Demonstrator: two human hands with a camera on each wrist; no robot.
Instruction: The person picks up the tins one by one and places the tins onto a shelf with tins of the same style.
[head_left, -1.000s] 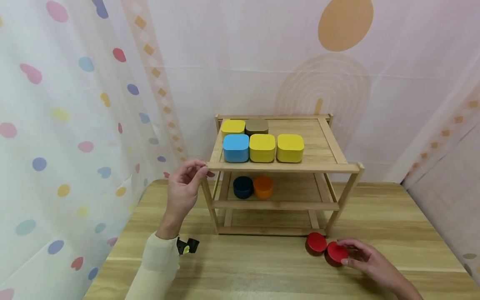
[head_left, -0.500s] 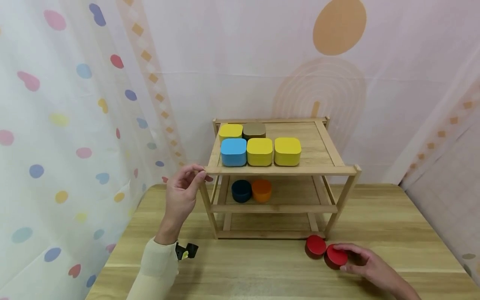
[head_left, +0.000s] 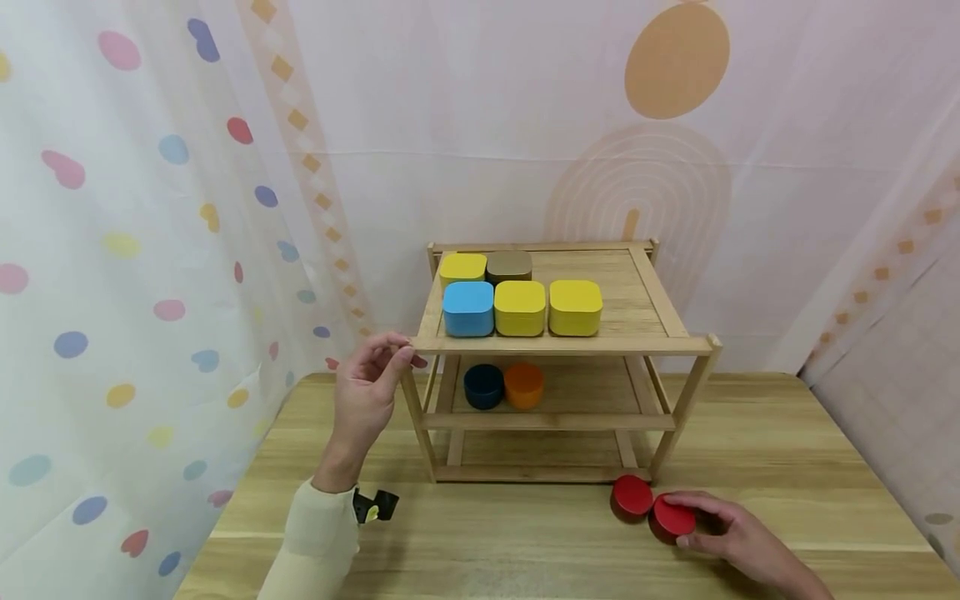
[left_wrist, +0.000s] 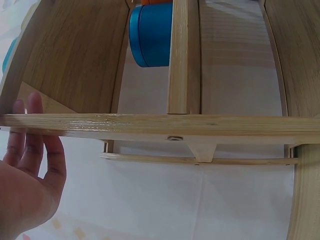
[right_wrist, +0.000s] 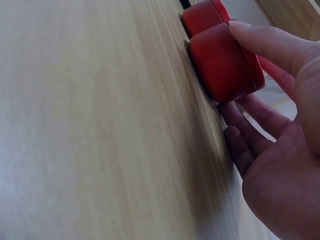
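My left hand (head_left: pixel 364 400) holds the upper left front corner of a wooden three-tier rack (head_left: pixel 555 344); in the left wrist view its fingers (left_wrist: pixel 34 145) reach round the post. On the table by the rack's front right foot stand two round red tins, side by side and touching. My right hand (head_left: pixel 738 537) holds the nearer red tin (head_left: pixel 672 518) between thumb and fingers, and this tin (right_wrist: pixel 225 62) rests on the table in the right wrist view. The other red tin (head_left: pixel 632 497) stands to its left, against the rack's foot.
Atop the rack stand a blue square tin (head_left: pixel 468 309), several yellow ones, including one at the front right (head_left: pixel 575 308), and a brown one (head_left: pixel 509 267). The middle shelf bears a dark blue round tin (head_left: pixel 483 387) and an orange one (head_left: pixel 523 386). Curtains hang behind the table (head_left: pixel 465 550).
The head view has tilted slightly, so the scene sits lower. My right thumb has settled closer against the nearer red tin. The left hand and rack have stayed put.
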